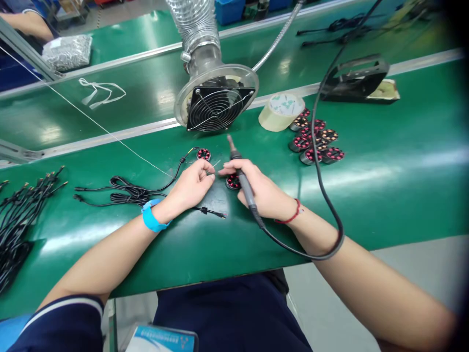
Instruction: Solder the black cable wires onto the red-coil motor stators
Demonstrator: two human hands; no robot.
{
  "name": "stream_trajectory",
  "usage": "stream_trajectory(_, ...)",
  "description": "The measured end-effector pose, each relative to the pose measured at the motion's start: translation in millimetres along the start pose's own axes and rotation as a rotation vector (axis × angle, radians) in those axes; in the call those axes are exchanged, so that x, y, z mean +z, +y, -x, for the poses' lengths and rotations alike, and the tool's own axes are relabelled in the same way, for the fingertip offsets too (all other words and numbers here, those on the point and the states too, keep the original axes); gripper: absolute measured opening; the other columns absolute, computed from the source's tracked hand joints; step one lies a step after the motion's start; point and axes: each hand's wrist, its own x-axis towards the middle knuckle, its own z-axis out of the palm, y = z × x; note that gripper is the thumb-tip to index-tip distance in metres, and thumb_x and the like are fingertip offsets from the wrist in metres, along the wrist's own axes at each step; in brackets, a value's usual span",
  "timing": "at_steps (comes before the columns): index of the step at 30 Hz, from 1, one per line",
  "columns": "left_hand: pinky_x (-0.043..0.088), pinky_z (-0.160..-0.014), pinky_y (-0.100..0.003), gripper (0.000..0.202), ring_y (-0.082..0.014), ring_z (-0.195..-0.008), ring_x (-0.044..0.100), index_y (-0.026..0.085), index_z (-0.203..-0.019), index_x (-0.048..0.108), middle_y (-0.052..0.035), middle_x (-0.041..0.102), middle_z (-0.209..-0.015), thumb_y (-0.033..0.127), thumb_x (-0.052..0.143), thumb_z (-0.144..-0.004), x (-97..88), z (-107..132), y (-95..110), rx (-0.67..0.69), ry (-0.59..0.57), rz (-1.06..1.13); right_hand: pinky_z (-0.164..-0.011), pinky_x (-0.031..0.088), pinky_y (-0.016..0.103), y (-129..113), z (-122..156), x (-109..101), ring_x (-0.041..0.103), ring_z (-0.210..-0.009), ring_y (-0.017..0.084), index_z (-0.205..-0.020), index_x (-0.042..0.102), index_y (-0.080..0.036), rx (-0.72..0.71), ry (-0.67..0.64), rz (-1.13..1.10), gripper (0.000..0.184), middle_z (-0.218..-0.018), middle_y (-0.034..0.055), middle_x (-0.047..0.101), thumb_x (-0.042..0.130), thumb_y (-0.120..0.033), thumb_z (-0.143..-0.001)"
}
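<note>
My right hand (pixel 261 189) is wrapped round a soldering iron (pixel 246 188), its tip pointing up and away toward the fan. Close under those fingers sits a round part with red windings (pixel 233 181), partly covered by the hand. My left hand (pixel 194 183) is pinched on a thin solder wire (pixel 217 163), whose short end sticks out to the right. Just beyond it lies a second wound part (pixel 203 154), with a black cable (pixel 176 177) running to it. Another cable end with bare wires (pixel 214 213) lies below, between the hands.
A fume extractor fan (pixel 220 108) hangs at the back centre. Right of it stand a tape roll (pixel 281 111), several wound parts (pixel 317 139) and a black holder (pixel 357 83). Bundled cables (pixel 25 220) lie at far left. The iron's cord (pixel 320 181) loops over my right forearm.
</note>
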Motion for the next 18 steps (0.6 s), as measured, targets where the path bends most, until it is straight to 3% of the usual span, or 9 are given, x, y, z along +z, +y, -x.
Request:
stream_trajectory(2,0.03,-0.056,-0.025,0.007,-0.0092,-0.056,0.039,0.017,-0.092,0.053,0.0074,0.04,-0.06,0.021,0.051,-0.087,-0.1,-0.2,1.0,-0.026,-0.033,0.017,-0.093,0.05,0.045,0.3,6.2,0.4,0.065,-0.107,0.024,-0.122,0.041,-0.023,0.088,0.156,0.013,0.058,-0.113,0.0084,0.069,0.048,-0.008,-0.067)
stream_trajectory(4,0.029,-0.055,-0.025,0.006,-0.009,-0.056,0.038,0.017,-0.091,0.053,0.0073,0.04,-0.06,0.021,0.051,-0.087,0.3,-0.4,2.5,-0.037,-0.06,0.033,-0.08,0.055,0.041,1.4,12.1,1.8,0.069,-0.089,0.024,-0.121,0.042,-0.022,0.203,0.28,0.092,0.046,-0.097,0.0075,0.07,0.053,-0.019,-0.076)
stream_trajectory(7,0.029,-0.054,-0.025,0.006,-0.0087,-0.055,0.037,0.017,-0.087,0.055,0.0071,0.04,-0.059,0.021,0.051,-0.087,0.8,0.2,6.3,-0.046,-0.084,0.034,-0.06,0.054,0.039,4.7,15.4,7.4,0.068,-0.068,0.026,-0.121,0.045,-0.018,0.266,0.303,0.294,0.051,-0.078,0.0053,0.067,0.058,-0.048,-0.083)
stream_trajectory(9,0.029,-0.054,-0.025,0.007,-0.0087,-0.055,0.037,0.017,-0.084,0.055,0.007,0.04,-0.059,0.022,0.051,-0.087,0.9,1.5,9.2,-0.051,-0.106,0.034,-0.06,0.054,0.04,7.6,13.4,12.7,0.068,-0.068,0.028,-0.121,0.047,-0.016,0.2,0.291,0.4,0.057,-0.078,0.0076,0.067,0.056,-0.058,-0.084)
stream_trajectory(11,0.029,-0.055,-0.025,0.007,-0.0089,-0.056,0.038,0.017,-0.084,0.055,0.0069,0.04,-0.059,0.022,0.05,-0.087,0.8,3.1,11.5,-0.04,-0.114,0.029,-0.065,0.056,0.042,9.8,10.4,17.5,0.068,-0.073,0.028,-0.122,0.048,-0.015,0.09,0.287,0.431,0.055,-0.086,0.0106,0.069,0.055,-0.056,-0.086)
stream_trajectory(14,0.032,-0.058,-0.026,0.009,-0.0094,-0.058,0.041,0.017,-0.092,0.054,0.007,0.041,-0.061,0.016,0.049,-0.084,-0.2,4.3,13.2,-0.005,-0.089,0.004,-0.076,0.058,0.044,11.2,8.7,20.8,0.069,-0.084,0.027,-0.126,0.044,-0.019,-0.052,0.235,0.327,0.047,-0.096,0.0107,0.069,0.057,-0.04,-0.086)
stream_trajectory(18,0.036,-0.063,-0.027,0.018,-0.0119,-0.066,0.046,0.017,-0.101,0.055,0.0043,0.048,-0.07,0.014,0.051,-0.083,-3.0,4.8,15.4,0.029,-0.136,-0.149,-0.086,0.056,0.046,13.7,14.3,17.2,0.067,-0.1,0.027,-0.134,0.035,-0.022,-0.05,0.161,0.126,0.057,-0.112,0.0121,0.068,0.059,-0.028,-0.082)
